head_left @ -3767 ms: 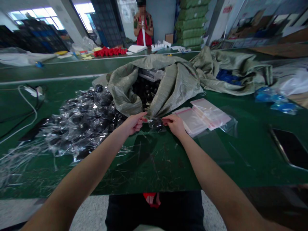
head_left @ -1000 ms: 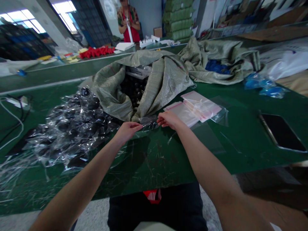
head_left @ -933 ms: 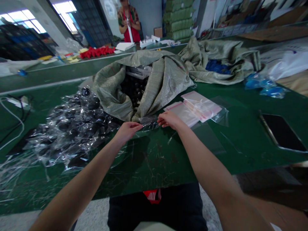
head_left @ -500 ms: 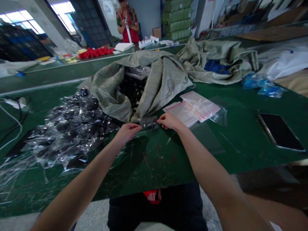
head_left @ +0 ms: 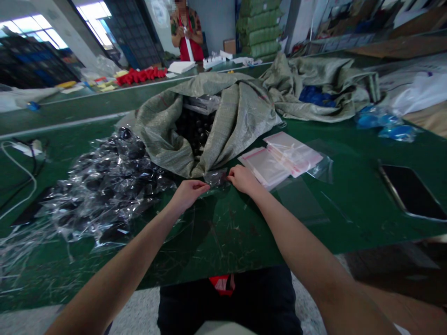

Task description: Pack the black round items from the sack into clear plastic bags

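Between my two hands a clear plastic bag (head_left: 215,178) with something dark in it lies at the mouth of a woven sack. My left hand (head_left: 189,191) pinches its left edge, thumb and fingers pressed together. My right hand (head_left: 240,178) is closed at the bag's right edge, fingers curled under. The woven sack (head_left: 237,116) gapes open just beyond, showing many round black pieces (head_left: 200,128) inside. To the left lies a heap of bagged black pieces (head_left: 104,181). Stacked clear bags (head_left: 268,165) with red-pink strips lie right of my right hand.
A phone (head_left: 412,190) rests at the right. Behind are a second sack (head_left: 324,74) with blue contents and bagged blue pieces (head_left: 387,123). Cables (head_left: 33,163) lie at the left edge. A person in a red apron (head_left: 186,35) stands across the table, near red items (head_left: 141,76).
The view has shifted slightly. My right hand's fingers have curled in more at the bag's right edge, while my left hand still pinches the other side.
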Available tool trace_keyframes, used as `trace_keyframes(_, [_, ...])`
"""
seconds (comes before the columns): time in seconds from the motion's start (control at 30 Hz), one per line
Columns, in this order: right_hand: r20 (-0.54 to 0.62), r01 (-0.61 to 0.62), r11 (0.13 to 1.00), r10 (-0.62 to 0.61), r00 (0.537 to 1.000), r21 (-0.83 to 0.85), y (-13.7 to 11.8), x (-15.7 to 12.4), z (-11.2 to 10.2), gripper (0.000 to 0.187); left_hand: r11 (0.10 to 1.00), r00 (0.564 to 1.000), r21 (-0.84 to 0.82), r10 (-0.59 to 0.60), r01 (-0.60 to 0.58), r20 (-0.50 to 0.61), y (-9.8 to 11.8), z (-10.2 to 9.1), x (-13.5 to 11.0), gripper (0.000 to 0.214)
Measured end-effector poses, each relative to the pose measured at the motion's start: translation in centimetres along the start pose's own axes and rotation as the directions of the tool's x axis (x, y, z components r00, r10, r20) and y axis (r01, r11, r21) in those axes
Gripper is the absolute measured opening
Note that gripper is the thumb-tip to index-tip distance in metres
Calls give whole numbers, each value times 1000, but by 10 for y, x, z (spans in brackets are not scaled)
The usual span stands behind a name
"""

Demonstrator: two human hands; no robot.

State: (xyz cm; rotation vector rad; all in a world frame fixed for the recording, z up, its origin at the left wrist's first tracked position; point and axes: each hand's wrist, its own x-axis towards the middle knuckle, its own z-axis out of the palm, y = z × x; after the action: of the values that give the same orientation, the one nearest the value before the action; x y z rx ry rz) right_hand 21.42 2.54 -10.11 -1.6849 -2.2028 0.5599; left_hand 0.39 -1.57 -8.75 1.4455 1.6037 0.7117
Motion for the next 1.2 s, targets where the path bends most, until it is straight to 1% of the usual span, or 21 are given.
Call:
trace_keyframes(0.1, [-15, 11, 1000, -11, 1000, 6, 0, 0, 0, 17, 1000, 1000, -6, 7, -7, -12, 1, 1, -1, 29])
trace_keyframes(0.17, [-20, 0, 997, 1, 1000, 76, 3, 2, -1, 17, 1000, 1000, -6, 7, -7, -13, 1, 1, -2, 31])
trace_keyframes(0.23, [30, -40, 973, 34, 999, 229, 5, 3, -1, 21, 1000, 1000, -2, 14, -14, -19, 0, 0, -2, 34])
trace_keyframes(0.3, [123, -104, 906, 58, 991, 410, 7, 3, -1, 25, 1000, 1000, 2, 17, -17, -22, 0, 0, -3, 36])
trace_keyframes(0.37, [192, -154, 830, 58, 980, 536, 7, 2, 0, 24, 1000, 1000, 15, 11, -11, -22, -2, -1, -2, 39])
trace_keyframes(0.43, [204, -159, 789, 43, 978, 594, 5, 1, 1, 18, 998, 1000, 66, 8, -6, -29, -4, -1, -1, 41])
trace_keyframes(0.53, [212, -146, 767, 13, 977, 625, 4, -1, 4, 11, 985, 999, 172, 30, -23, -35, -9, -1, 3, 44])
trace_keyframes(0.6, [222, -154, 758, 12, 975, 634, 4, -1, 5, 9, 981, 999, 192, 28, -22, -27, -10, 0, 6, 46])
trace_keyframes(0.8, [234, -183, 712, 27, 972, 678, 7, -1, 5, 4, 992, 994, 56, -108, 110, -33, -4, 3, 10, 43])
trace_keyframes(0.9, [242, -183, 674, 6, 970, 716, 9, -1, 5, 6, 994, 995, -48, -99, 99, 5, -1, 5, 11, 40])
trace_keyframes(1.03, [212, -162, 610, -11, 977, 776, 13, 2, 8, 7, 973, 993, -210, -73, 91, 92, -4, 5, 9, 46])
trace_keyframes(1.2, [139, -128, 463, 10, 990, 877, 14, 4, 13, 18, 917, 985, -381, -57, 116, 163, -3, 4, 4, 51])
